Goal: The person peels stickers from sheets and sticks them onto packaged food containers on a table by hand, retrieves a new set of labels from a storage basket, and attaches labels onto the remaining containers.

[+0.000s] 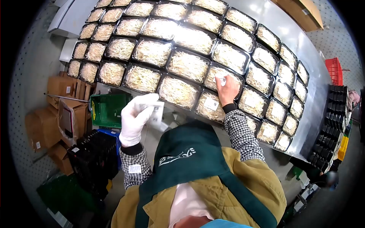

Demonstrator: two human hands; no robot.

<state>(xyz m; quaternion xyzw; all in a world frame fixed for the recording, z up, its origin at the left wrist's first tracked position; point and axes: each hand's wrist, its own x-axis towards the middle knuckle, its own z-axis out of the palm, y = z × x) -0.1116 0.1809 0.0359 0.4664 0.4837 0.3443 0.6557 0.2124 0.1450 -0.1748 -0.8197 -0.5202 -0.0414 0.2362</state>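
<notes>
Our gloved left hand pinches white paper labels; our half-curled right hand, grip unclear, should press its small white label flat onto the black plastic sprout tray.

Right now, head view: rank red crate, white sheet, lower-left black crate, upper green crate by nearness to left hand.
From the left hand:
1. White sheet, in its grip
2. Upper green crate, just left
3. Black crate, lower left
4. Red crate, far right

White glare across the upper trays, strong fisheye bending, blackened corners
</notes>
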